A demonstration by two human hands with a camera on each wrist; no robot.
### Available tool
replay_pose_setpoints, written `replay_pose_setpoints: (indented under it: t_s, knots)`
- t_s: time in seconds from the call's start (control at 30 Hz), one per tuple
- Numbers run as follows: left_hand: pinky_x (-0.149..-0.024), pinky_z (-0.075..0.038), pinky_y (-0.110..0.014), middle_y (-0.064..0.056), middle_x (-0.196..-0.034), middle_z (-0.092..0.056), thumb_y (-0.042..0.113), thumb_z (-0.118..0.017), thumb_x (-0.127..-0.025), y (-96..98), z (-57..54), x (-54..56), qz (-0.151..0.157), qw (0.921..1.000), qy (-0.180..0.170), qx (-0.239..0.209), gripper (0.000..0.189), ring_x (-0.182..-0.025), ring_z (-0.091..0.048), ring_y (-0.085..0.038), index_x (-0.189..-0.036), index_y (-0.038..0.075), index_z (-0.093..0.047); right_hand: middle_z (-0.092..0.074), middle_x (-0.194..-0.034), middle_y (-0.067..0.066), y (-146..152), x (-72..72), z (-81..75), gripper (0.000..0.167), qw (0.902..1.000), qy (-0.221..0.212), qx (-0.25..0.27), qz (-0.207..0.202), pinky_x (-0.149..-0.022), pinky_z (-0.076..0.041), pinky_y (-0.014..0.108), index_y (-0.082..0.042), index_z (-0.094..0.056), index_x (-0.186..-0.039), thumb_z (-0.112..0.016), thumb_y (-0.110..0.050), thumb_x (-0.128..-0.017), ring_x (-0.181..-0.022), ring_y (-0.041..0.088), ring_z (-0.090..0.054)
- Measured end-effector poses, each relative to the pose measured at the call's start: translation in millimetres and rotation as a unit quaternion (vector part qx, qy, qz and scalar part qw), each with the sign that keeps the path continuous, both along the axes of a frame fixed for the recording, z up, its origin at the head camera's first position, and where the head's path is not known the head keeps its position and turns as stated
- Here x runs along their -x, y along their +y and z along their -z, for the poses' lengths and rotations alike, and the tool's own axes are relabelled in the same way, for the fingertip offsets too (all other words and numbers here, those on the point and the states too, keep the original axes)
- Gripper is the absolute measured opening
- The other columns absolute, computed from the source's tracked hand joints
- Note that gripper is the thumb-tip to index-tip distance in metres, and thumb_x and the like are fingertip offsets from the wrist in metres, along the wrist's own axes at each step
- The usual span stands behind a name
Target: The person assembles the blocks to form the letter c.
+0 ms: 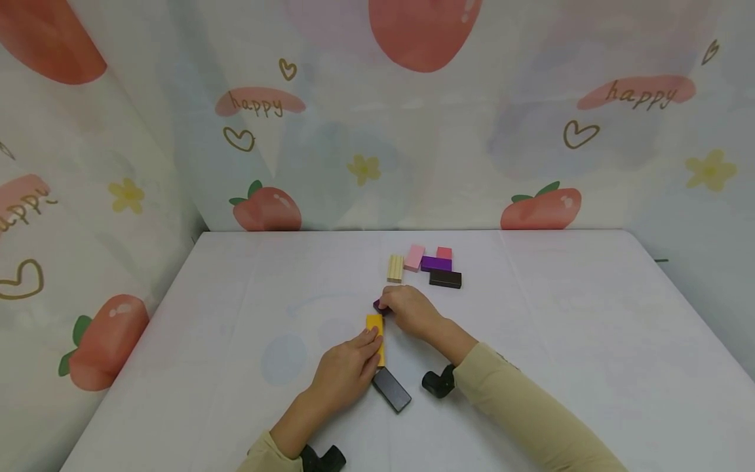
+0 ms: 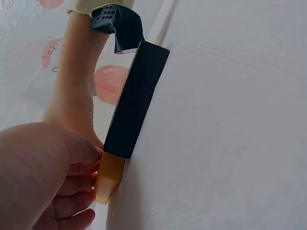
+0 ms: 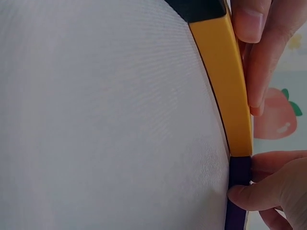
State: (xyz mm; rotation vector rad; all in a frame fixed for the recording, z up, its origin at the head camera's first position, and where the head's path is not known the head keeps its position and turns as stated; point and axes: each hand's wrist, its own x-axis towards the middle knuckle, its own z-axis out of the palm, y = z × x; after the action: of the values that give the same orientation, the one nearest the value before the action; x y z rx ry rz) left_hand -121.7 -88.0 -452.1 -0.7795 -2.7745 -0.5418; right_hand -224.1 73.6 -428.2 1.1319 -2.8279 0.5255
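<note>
My left hand (image 1: 347, 370) rests its fairly straight fingers on a yellow block (image 1: 380, 357) lying on the table; in the right wrist view these fingers lie along the yellow block's (image 3: 223, 81) top side. A dark grey block (image 1: 392, 390) slants away from its near end, touching it at a corner; the left wrist view shows this block (image 2: 136, 98) close up. At the far end, my right hand (image 1: 413, 311) pinches a dark purple block (image 3: 237, 211) between thumb and fingers. The purple block's end meets the yellow one, and the hand partly covers it in the head view.
Farther back on the white table (image 1: 531, 328) lie a pale ridged block (image 1: 395, 269), a pink block (image 1: 415, 257), a red block (image 1: 445, 252), a purple block (image 1: 435, 263) and a black block (image 1: 445, 279). Printed cloth (image 1: 436, 144) hangs behind the table.
</note>
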Motion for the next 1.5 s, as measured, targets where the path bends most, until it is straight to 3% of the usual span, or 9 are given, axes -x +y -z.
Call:
replay_pose_setpoints:
  t_s: [0.43, 0.67, 0.83, 1.0, 1.5]
  knots:
    - [-0.085, -0.048, -0.035, -0.009, -0.123, -0.057, 0.019, -0.059, -0.089, 0.8, -0.1, 2.1, -0.001, 1.0000, -0.001, 0.001, 0.034, -0.111, -0.054, -0.019, -0.118, 0.003, -0.062, -0.065, -0.085, 0.003, -0.3, 0.1, -1.8, 0.016, 1.0000, -0.007, -0.004, 0.005, -0.082, -0.049, 0.029, -0.003, -0.071, -0.090, -0.065, 0.008, -0.079, -0.082, 0.016, -0.062]
    - [-0.085, -0.048, -0.035, -0.008, -0.123, -0.057, 0.020, -0.059, -0.089, 1.0, -1.6, 0.8, 0.002, 1.0000, 0.000, -0.001, 0.034, -0.111, -0.054, -0.019, -0.118, 0.003, -0.063, -0.065, -0.088, 0.003, 1.7, -0.1, -2.6, 0.018, 0.9999, -0.007, 0.008, -0.011, -0.082, -0.050, 0.029, -0.002, -0.071, -0.092, -0.064, 0.009, -0.080, -0.084, 0.016, -0.062]
    - [-0.084, -0.049, -0.035, -0.009, -0.123, -0.057, 0.019, -0.059, -0.089, 1.3, -1.4, -0.2, 0.006, 1.0000, 0.006, -0.004, 0.033, -0.111, -0.054, -0.019, -0.117, 0.003, -0.063, -0.065, -0.095, 0.004, 7.9, 0.9, -5.1, 0.027, 0.9987, -0.042, 0.022, -0.019, -0.085, -0.048, 0.031, -0.003, -0.069, -0.099, -0.058, 0.013, -0.079, -0.092, 0.018, -0.061]
    - [-0.084, -0.049, -0.036, -0.009, -0.123, -0.057, 0.019, -0.059, -0.089, 1.6, -2.4, -0.9, 0.006, 1.0000, 0.003, -0.006, 0.033, -0.111, -0.054, -0.019, -0.117, 0.003, -0.063, -0.066, -0.100, 0.004, 15.7, 1.5, -7.6, 0.031, 0.9954, -0.079, 0.054, -0.002, -0.088, -0.046, 0.033, -0.003, -0.068, -0.103, -0.058, 0.013, -0.078, -0.098, 0.019, -0.060]
    - [-0.086, -0.048, -0.035, -0.007, -0.122, -0.058, 0.019, -0.060, -0.088, 1.6, -6.8, 1.2, -0.001, 0.9997, -0.015, 0.022, 0.033, -0.110, -0.055, -0.018, -0.117, 0.003, -0.063, -0.065, -0.105, 0.008, 36.7, 4.0, -11.7, 0.028, 0.9961, -0.053, 0.063, 0.032, -0.092, -0.043, 0.039, -0.001, -0.066, -0.105, -0.065, 0.008, -0.079, -0.105, 0.025, -0.057]
